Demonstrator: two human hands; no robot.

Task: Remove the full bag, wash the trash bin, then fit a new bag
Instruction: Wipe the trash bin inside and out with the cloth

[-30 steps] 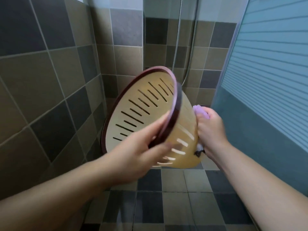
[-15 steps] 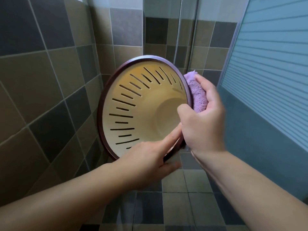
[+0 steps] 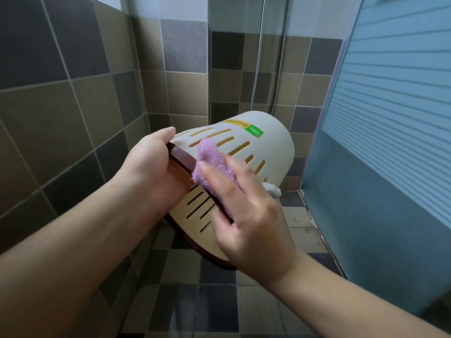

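tiled walls (image 3: 61, 106) and checkered floor (image 3: 219, 308) beside frosted door (image 3: 395, 118).

A matt cream plastic trash bin (image 3: 268, 142) with a glossy dark rim (image 3: 181, 158) is seen; the purple cloth (image 3: 207, 154) looks fluffy, the wall tiles (image 3: 61, 118) smooth.

Tiled walls (image 3: 61, 98), checkered floor (image 3: 214, 303), shower hose (image 3: 258, 57), frosted door (image 3: 395, 98)

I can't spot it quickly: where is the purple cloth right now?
Centre of the head view: the purple cloth lies under the right hand, against the slotted bin beside the left hand.
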